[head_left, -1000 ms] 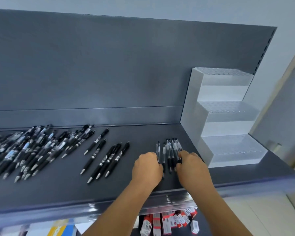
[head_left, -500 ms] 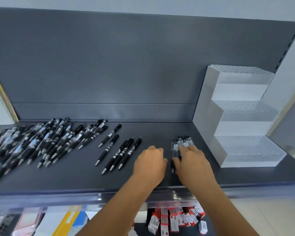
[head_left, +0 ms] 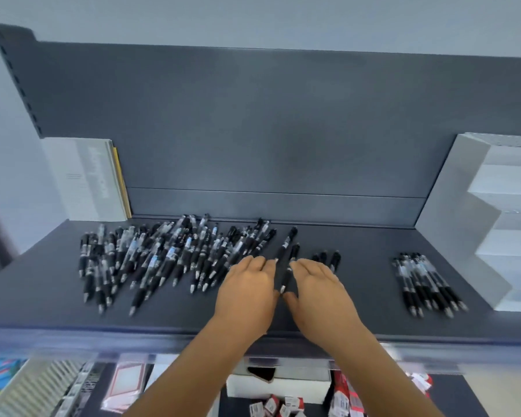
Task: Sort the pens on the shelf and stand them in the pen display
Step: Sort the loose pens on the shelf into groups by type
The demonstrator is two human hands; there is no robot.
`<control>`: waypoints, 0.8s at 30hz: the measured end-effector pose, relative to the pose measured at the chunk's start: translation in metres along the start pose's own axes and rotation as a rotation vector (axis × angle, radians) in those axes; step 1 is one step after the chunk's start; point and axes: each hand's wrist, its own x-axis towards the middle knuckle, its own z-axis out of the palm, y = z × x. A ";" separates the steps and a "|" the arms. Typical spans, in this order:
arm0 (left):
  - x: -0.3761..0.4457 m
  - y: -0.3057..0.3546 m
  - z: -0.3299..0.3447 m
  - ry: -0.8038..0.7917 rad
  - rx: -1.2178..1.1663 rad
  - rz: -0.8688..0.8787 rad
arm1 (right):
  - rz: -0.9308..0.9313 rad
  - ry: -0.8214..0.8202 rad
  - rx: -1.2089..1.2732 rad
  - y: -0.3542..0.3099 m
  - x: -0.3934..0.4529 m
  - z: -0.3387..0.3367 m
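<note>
**Hands go for more pens**

Both hands, left hand (head_left: 247, 288) and right hand (head_left: 319, 288), have left the sorted bunch (head_left: 424, 281) beside the display (head_left: 451, 224). Now they lie flat, fingers straight, around black pens (head_left: 285, 260), farther from the display. The big pile (head_left: 163, 254) waits beyond.

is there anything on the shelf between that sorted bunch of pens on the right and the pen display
Nothing visible. The sorted bunch of pens lies just left of the white pen display, with only bare shelf between them. Both hands, left and right, are further left among other pens.
</note>
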 end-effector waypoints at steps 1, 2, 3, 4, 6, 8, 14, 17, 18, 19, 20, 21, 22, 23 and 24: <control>-0.004 -0.012 -0.001 -0.009 0.013 -0.002 | -0.005 -0.008 0.000 -0.011 0.002 0.004; -0.009 -0.024 -0.003 -0.017 0.021 -0.008 | -0.010 -0.020 -0.004 -0.022 0.003 0.009; -0.012 -0.035 -0.004 -0.026 0.024 -0.016 | -0.016 -0.030 -0.010 -0.032 0.005 0.012; -0.016 -0.046 -0.004 -0.036 0.028 -0.024 | -0.022 -0.038 -0.013 -0.041 0.006 0.016; -0.021 -0.065 -0.005 -0.054 0.034 -0.042 | -0.031 -0.050 -0.012 -0.058 0.008 0.023; -0.024 -0.081 -0.004 -0.059 0.030 -0.056 | -0.030 -0.065 -0.005 -0.070 0.011 0.030; -0.019 -0.108 0.004 -0.065 0.012 -0.072 | -0.016 -0.101 0.004 -0.088 0.027 0.044; -0.010 -0.114 0.008 -0.056 0.003 -0.054 | -0.025 -0.109 0.013 -0.092 0.041 0.051; -0.007 -0.115 0.010 -0.060 0.006 -0.041 | -0.034 -0.110 0.015 -0.093 0.046 0.054; -0.004 -0.117 0.011 -0.070 0.010 -0.025 | -0.046 -0.114 0.018 -0.094 0.051 0.056; -0.001 -0.118 0.013 -0.087 0.014 -0.012 | -0.056 -0.122 0.019 -0.095 0.055 0.059; 0.001 -0.120 0.014 -0.105 0.020 -0.001 | -0.062 -0.135 0.016 -0.096 0.059 0.061; 0.003 -0.121 0.015 -0.113 0.026 0.004 | -0.060 -0.147 0.012 -0.096 0.061 0.063; 0.004 -0.122 0.016 -0.103 0.029 0.005 | -0.050 -0.154 0.007 -0.095 0.062 0.065; 0.006 -0.122 0.017 -0.077 0.029 0.001 | -0.032 -0.153 0.005 -0.093 0.063 0.065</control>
